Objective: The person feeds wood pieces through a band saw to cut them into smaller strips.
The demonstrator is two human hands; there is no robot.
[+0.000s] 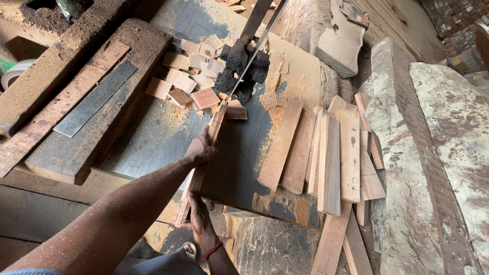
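Head view: the left hand (200, 148) and right hand (196, 211) each hold a grip closed around a long narrow reddish wooden strip (204, 158), its far end meeting the thin vertical saw blade (253, 53) at twelve o'clock on the dark metal saw desk (153, 137). Small cut wooden blocks (191, 76) lie at eleven o'clock; uncut pale wooden slats (331, 153) wait at three o'clock, so much remains.

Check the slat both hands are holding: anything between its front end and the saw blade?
Nothing visible. The slat, held by left hand and right hand, already reaches the blade; cut blocks lie left of it.
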